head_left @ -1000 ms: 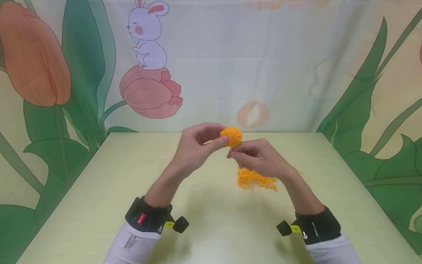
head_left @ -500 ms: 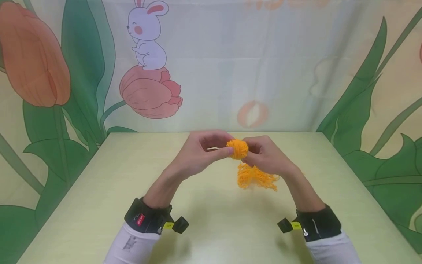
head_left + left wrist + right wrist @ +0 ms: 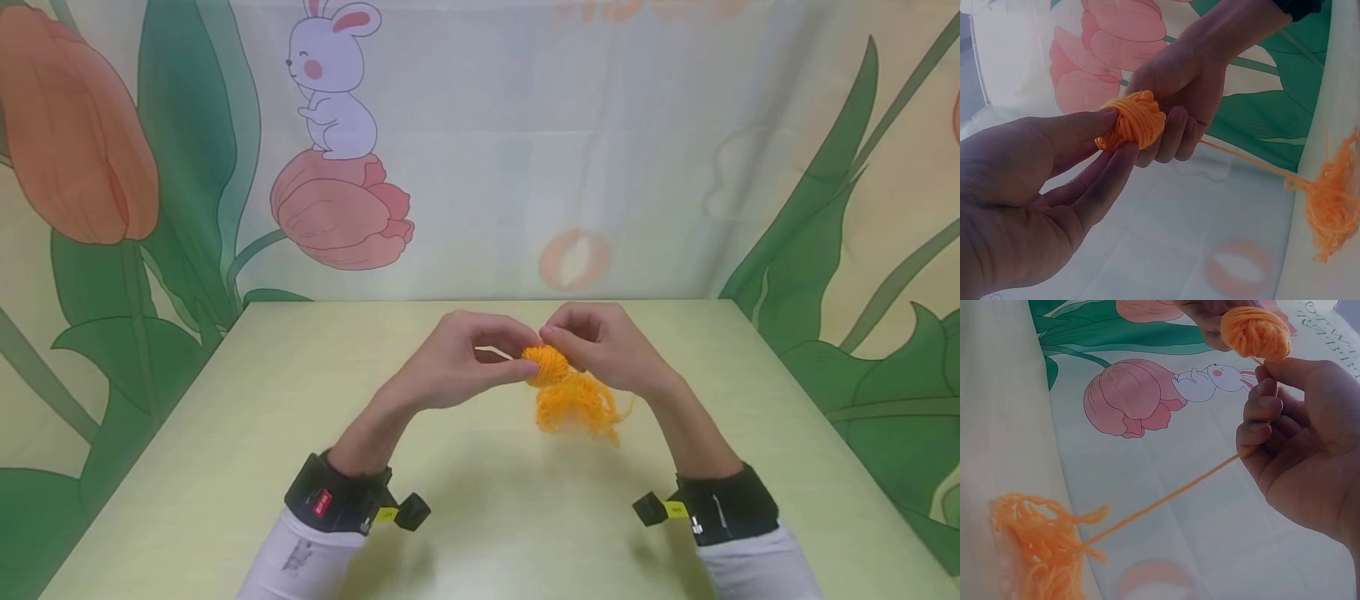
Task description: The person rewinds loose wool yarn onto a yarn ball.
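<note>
A small ball of orange yarn [image 3: 548, 367] is pinched between the thumb and fingers of my left hand [image 3: 468, 362]. The wound strands show clearly in the left wrist view, where the ball [image 3: 1138, 122] hides part of the other hand. Just right of the ball, my right hand [image 3: 607, 346] pinches the yarn strand between thumb and forefinger, its other fingers curled. From that hand the taut strand [image 3: 1160, 501] runs down to a loose heap of orange yarn [image 3: 577, 406] on the table, tangled in loops.
The pale table [image 3: 300, 458] reaches back to a hanging cloth [image 3: 480, 167] printed with tulips and a rabbit. Both wrists wear black straps with small cameras, the left strap [image 3: 330, 496] and the right strap [image 3: 731, 508].
Both hands and the ball have moved down and slightly right, nearer the heap. My right hand has passed from below the ball, behind it, to its upper right. The heap has shifted slightly.
</note>
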Tool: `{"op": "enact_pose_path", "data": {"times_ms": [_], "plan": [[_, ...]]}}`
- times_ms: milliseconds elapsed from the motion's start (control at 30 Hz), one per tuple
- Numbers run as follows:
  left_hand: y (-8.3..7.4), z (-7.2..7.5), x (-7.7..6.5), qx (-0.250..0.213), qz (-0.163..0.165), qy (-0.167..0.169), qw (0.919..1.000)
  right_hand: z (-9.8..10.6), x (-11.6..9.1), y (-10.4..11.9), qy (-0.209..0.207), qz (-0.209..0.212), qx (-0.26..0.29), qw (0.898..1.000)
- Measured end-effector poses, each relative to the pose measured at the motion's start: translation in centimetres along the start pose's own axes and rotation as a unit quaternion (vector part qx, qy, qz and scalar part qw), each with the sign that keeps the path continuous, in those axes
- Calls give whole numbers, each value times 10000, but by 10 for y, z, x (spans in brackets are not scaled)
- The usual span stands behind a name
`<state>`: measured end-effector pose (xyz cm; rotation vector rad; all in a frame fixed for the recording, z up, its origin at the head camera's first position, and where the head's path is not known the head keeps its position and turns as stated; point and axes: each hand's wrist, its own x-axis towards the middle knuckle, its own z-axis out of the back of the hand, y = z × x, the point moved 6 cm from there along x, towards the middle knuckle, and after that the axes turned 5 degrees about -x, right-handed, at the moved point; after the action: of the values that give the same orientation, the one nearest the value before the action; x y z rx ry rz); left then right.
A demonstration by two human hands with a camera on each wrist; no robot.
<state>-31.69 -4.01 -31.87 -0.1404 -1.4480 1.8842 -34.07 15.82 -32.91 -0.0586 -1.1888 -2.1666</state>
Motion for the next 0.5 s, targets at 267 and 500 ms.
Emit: {"op": "enact_pose_path", "data": {"times_ms": [267, 500], "plan": [[-1, 2, 1, 270, -117, -107, 9995, 4, -2, 6, -235, 180, 151, 9994], [2, 6, 2, 666, -165, -423, 9967, 5, -4, 13, -367, 181, 413, 9983]]}}
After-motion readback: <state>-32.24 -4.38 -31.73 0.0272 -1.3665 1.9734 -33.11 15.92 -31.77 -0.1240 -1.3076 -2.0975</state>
